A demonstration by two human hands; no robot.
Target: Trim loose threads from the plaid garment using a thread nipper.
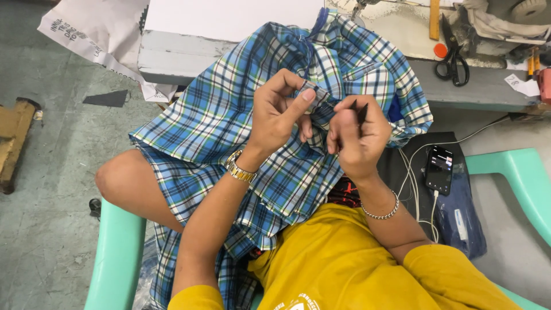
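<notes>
Left hand (279,112) pinches a small fold of the checked shirt (229,115) between thumb and forefinger, and the right hand (357,133) is closed around a thin black tool (362,113) whose tip stands up just beside that fold. The shirt is blue, white and green plaid; it lies over the person's lap and its upper part rests on the edge of the bench (172,57). The working end of the tool is hidden behind the fingers, so its kind cannot be told, and the lower part of the shirt is cut off by the picture edge. On the grey bench lie black scissors (451,60) and a white sheet (229,17), well apart from the hands. The person sits on a mint green plastic chair (516,172); a phone (439,169) with a white cable lies on dark cloth beside. The concrete floor (51,229) is worn.
</notes>
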